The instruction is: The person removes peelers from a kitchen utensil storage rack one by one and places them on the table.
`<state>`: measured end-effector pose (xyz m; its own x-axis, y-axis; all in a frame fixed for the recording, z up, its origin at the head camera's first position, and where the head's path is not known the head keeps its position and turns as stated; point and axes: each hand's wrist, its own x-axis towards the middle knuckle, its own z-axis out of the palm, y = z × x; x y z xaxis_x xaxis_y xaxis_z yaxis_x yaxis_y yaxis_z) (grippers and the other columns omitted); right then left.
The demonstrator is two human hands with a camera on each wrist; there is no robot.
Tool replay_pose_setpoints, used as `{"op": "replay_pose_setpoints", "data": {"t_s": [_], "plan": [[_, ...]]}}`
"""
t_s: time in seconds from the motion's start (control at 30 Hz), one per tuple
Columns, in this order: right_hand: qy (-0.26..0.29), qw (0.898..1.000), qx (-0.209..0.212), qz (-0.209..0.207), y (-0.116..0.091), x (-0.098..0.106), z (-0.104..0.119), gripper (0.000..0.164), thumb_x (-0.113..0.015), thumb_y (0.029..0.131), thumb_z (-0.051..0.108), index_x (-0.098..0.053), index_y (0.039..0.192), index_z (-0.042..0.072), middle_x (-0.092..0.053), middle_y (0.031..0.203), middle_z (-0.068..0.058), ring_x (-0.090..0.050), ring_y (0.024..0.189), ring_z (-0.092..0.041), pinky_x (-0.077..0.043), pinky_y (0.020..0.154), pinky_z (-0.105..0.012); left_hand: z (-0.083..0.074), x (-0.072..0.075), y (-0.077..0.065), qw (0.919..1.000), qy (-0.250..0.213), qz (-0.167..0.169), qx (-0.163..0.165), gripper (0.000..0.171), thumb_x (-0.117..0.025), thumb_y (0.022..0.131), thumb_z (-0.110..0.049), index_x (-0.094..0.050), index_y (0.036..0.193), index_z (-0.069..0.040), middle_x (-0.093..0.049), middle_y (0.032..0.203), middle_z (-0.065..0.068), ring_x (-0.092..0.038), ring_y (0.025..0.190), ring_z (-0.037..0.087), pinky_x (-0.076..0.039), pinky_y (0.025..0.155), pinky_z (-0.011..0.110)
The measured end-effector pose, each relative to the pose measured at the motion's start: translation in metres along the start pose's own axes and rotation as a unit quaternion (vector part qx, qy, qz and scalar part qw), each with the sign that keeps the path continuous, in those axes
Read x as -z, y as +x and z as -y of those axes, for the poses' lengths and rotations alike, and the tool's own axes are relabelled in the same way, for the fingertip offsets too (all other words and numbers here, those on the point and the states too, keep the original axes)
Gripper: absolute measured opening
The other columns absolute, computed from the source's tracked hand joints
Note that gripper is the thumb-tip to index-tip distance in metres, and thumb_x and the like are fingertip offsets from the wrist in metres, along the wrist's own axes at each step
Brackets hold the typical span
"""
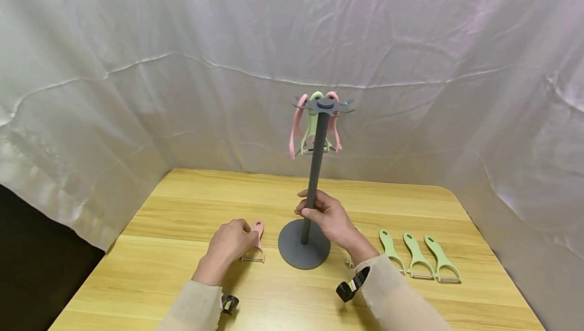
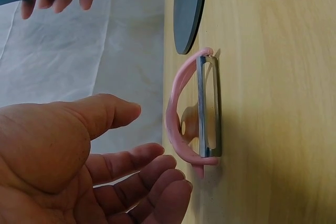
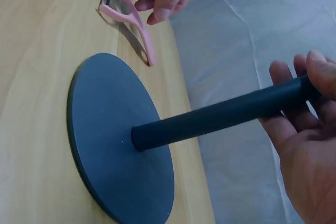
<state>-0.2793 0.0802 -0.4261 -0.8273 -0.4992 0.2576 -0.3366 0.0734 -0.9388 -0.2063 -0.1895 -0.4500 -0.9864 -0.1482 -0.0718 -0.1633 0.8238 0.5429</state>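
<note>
My right hand [image 1: 335, 224] holds the pole of a dark grey stand [image 1: 318, 158], its thumb and fingers round the pole above the flat round base. My left hand [image 1: 230, 240] hovers beside a pink peeler [image 1: 259, 228] lying on the table left of the base. In the left wrist view, the thumb and loosely bent fingers are apart, with nothing between them, close to the peeler's metal blade [image 2: 202, 106]. From hooks at the stand's top hang a pink peeler [image 1: 295, 128] on the left, a green peeler [image 1: 311, 124] in the middle and another pink peeler [image 1: 334, 131].
Several green peelers [image 1: 416, 252] lie in a row on the wooden table [image 1: 205, 204] at the right, one partly hidden behind my right wrist. Bare hooks [image 1: 348, 103] jut out on the stand's right side. A pale curtain [image 1: 228, 118] encloses the table's back and sides.
</note>
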Motion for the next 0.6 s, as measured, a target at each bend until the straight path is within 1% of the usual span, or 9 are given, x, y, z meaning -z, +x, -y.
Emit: {"op": "replay_pose_setpoints", "data": {"t_s": [0.17,0.27,0.33,0.43,0.5,0.6], "plan": [[0.025,0.999,-0.011,0.018,0.002,0.003,0.000,0.041,-0.067,0.103,0.005,-0.062,0.144,0.009,-0.073,0.118,-0.020,-0.074,0.115,-0.031,-0.059,0.101,-0.038,-0.001,0.000,0.001,0.9999,-0.008,0.006,0.010,0.028,-0.064,0.097,-0.031,-0.075,0.106,-0.008,-0.076,0.098,0.006,-0.064,0.080,0.024,-0.052,0.070,0.041],[0.030,0.999,-0.017,0.022,0.002,0.004,0.000,0.043,-0.067,0.103,0.006,-0.061,0.146,0.011,-0.072,0.120,-0.020,-0.073,0.117,-0.030,-0.058,0.102,-0.040,-0.003,0.000,0.001,0.9998,-0.010,0.008,0.013,0.027,-0.064,0.097,-0.032,-0.075,0.105,-0.009,-0.076,0.096,0.006,-0.063,0.078,0.023,-0.051,0.068,0.039],[0.026,0.999,-0.017,0.022,0.002,0.004,0.000,0.043,-0.067,0.103,0.007,-0.061,0.146,0.011,-0.073,0.120,-0.019,-0.073,0.117,-0.030,-0.058,0.103,-0.041,-0.004,0.000,0.001,0.9999,-0.011,0.005,0.012,0.027,-0.064,0.098,-0.032,-0.075,0.106,-0.009,-0.077,0.099,0.008,-0.065,0.081,0.025,-0.053,0.070,0.041],[0.019,0.999,-0.016,0.019,0.002,0.004,0.000,0.043,-0.067,0.103,0.008,-0.061,0.146,0.011,-0.073,0.119,-0.018,-0.073,0.116,-0.029,-0.058,0.102,-0.042,-0.006,0.002,0.001,0.9999,-0.009,-0.003,0.006,0.031,-0.064,0.100,-0.034,-0.076,0.110,-0.008,-0.078,0.107,0.010,-0.070,0.090,0.028,-0.056,0.077,0.046],[0.013,1.000,-0.016,0.017,0.002,0.004,0.000,0.043,-0.067,0.104,0.008,-0.061,0.146,0.011,-0.074,0.119,-0.018,-0.074,0.116,-0.029,-0.058,0.102,-0.042,-0.008,0.004,0.001,0.9999,-0.007,-0.007,-0.002,0.034,-0.063,0.102,-0.037,-0.076,0.113,-0.007,-0.079,0.107,0.010,-0.071,0.091,0.027,-0.057,0.078,0.047],[0.008,1.000,-0.016,0.015,0.001,0.004,0.000,0.043,-0.067,0.104,0.009,-0.061,0.146,0.011,-0.074,0.119,-0.017,-0.074,0.115,-0.028,-0.058,0.102,-0.041,-0.013,0.010,0.001,0.9998,-0.017,-0.008,-0.008,0.036,-0.063,0.104,-0.038,-0.074,0.118,-0.007,-0.079,0.098,0.006,-0.068,0.080,0.023,-0.055,0.071,0.041]]}}
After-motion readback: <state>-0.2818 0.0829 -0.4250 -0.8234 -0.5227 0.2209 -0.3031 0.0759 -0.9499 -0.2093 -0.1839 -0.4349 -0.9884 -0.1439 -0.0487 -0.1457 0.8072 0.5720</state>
